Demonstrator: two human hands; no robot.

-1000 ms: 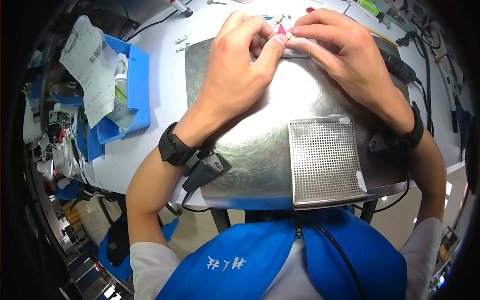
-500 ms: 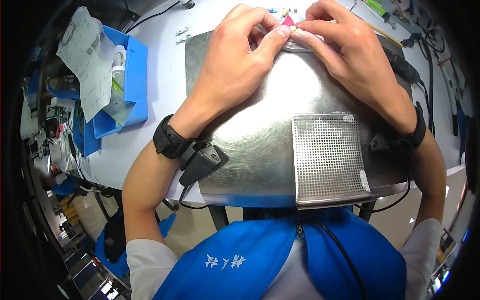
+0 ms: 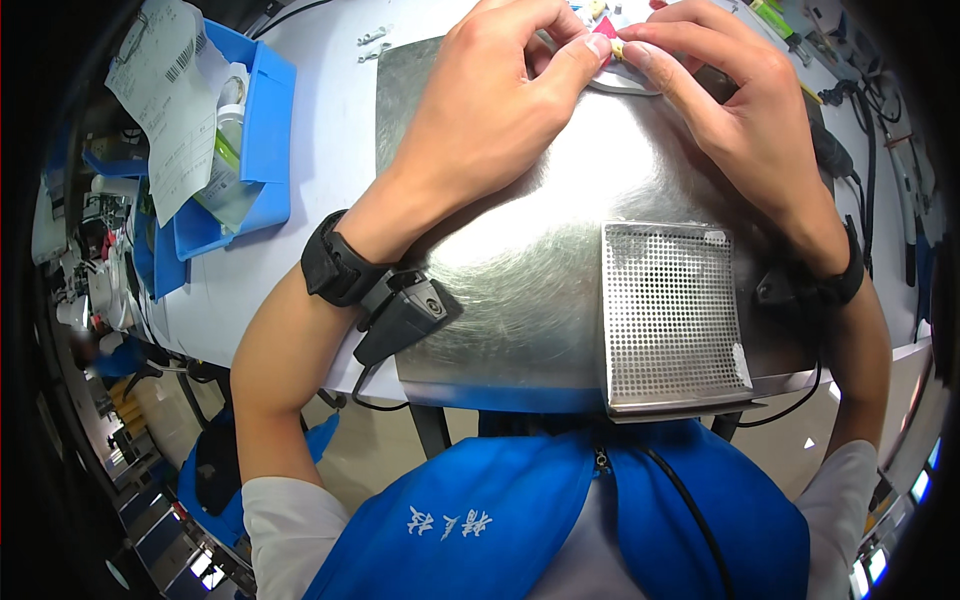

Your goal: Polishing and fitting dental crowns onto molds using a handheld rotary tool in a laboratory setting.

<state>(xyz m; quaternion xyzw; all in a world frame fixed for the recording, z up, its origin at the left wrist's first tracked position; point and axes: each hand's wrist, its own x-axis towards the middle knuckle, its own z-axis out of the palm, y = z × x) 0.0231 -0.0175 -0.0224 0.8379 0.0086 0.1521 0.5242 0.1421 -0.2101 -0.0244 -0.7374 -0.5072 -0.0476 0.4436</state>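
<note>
My left hand (image 3: 505, 105) is at the far edge of the metal sheet, thumb and forefinger pinched on a small pointed pink-red piece (image 3: 606, 30). Opposite it, my right hand (image 3: 735, 105) has thumb and forefinger closed at a tiny cream-yellow piece (image 3: 617, 50), which sits against the pink one. What exactly these pieces are is too small to make out. Just under the fingertips lies a pale, rounded dish or plate (image 3: 625, 85), mostly hidden by the hands. Both wrists carry black straps.
A perforated metal tray (image 3: 675, 315) lies at the front of the shiny metal sheet (image 3: 500, 340). To the left stand blue bins (image 3: 270, 130) with papers (image 3: 175, 110) and bottles. A black handheld tool (image 3: 830, 150) and cables are at the right. Small grey parts (image 3: 372, 45) lie far left.
The view has shifted slightly. Both hands have moved a little to the right, and the right fingers are a bit more spread. The pink piece shows more clearly.
</note>
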